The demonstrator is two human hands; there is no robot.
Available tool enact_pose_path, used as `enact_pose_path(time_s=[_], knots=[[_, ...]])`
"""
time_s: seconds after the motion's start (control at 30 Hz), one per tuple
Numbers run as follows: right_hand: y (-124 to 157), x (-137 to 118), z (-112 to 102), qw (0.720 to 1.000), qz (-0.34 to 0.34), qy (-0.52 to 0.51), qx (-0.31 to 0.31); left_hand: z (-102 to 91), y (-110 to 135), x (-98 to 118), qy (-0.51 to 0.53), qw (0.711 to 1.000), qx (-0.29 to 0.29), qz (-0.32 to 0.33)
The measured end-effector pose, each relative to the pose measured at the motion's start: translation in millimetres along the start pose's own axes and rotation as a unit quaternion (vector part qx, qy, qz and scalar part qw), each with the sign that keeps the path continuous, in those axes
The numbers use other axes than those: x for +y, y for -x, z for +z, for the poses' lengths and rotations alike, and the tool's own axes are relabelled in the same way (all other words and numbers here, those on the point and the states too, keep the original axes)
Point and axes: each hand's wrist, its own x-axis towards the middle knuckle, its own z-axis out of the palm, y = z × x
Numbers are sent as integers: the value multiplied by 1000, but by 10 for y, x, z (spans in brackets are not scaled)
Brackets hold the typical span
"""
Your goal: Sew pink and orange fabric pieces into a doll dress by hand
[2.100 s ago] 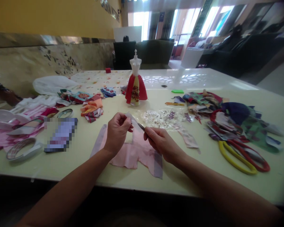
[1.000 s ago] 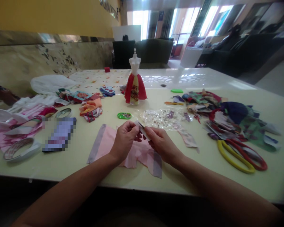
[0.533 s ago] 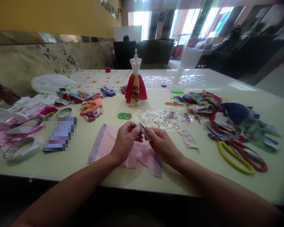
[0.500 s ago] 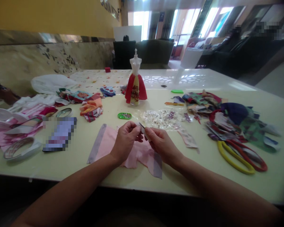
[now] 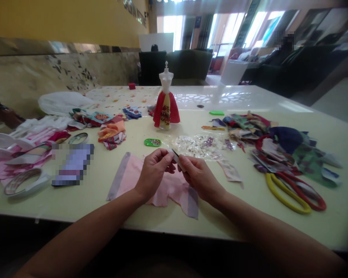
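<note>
My left hand [image 5: 154, 170] and my right hand [image 5: 199, 175] meet above a pink cloth piece [image 5: 133, 172] with grey end bands. Both are closed in a pinch on a small white strip with a dark edge [image 5: 175, 154]; my fingers cover much of it, so its exact kind is unclear. Just beyond my fingers lie a green tray [image 5: 152, 142] of tiny beads and a clear plastic bag [image 5: 197, 144] of small pieces. Farther back, a small white mannequin [image 5: 166, 79] stands upright in a red skirt [image 5: 174, 108] with a beaded yellow front panel.
Scissors [image 5: 288, 193] with yellow and red handles lie at right, beside a heap of fabric scraps [image 5: 249, 125]. At left are a tape roll [image 5: 23, 181], a pixelated flat item [image 5: 75, 164], an orange cloth [image 5: 113, 129] and pink and white fabric [image 5: 46, 123]. A person [image 5: 281, 50] sits in the background.
The white strip shows slightly more between my fingertips. Both hands stay almost in place, and the things on the table have not moved.
</note>
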Motion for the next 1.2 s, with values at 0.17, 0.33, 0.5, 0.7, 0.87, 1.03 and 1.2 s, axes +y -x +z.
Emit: enact_pose_path(time_s=[0.17,0.33,0.5,0.7,0.87,1.03,1.2], knots=[[21,-68,20,996,51,-79,-6,1,-3,-9,-19,999,-8,32],[35,-83,40,980,124,-153,-20,-13,-29,-76,-58,995,15,79],[41,-83,51,970,146,-192,-27,-57,-58,-136,-165,970,56,167],[36,-83,50,969,142,-198,-29,-112,-48,-118,-288,918,68,265],[20,-101,24,972,140,-189,-22,-69,20,-45,-298,923,67,236],[-4,-73,5,991,78,-111,-10,-59,-20,10,-142,980,82,116],[-1,-12,8,1000,-3,5,-4,-120,-105,32,-45,994,85,43]])
